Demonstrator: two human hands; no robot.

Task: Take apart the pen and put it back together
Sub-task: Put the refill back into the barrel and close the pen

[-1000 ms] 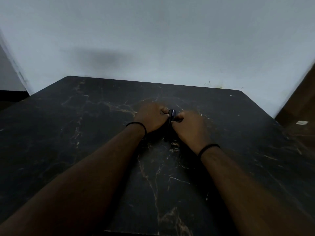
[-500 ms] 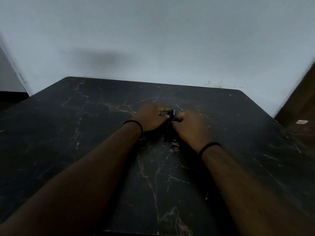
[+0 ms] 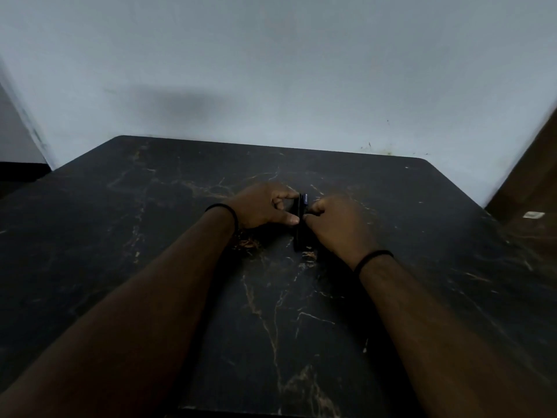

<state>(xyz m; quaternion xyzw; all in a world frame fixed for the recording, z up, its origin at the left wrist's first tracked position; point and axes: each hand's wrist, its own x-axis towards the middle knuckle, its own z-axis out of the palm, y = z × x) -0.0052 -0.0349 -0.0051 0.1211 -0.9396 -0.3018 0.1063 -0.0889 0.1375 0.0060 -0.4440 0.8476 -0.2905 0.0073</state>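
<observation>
The dark pen (image 3: 300, 224) lies on the desk (image 3: 150, 236) between the 2 hands, the left hand (image 3: 261, 208) and right hand (image 3: 337, 224) each pinching it. In dim light, freed parts could roll unseen across the dark top.

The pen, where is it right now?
In the head view the pen sits near the middle of the dark marble table, pinched between the left hand and the right hand, its length pointing away from the person.
</observation>
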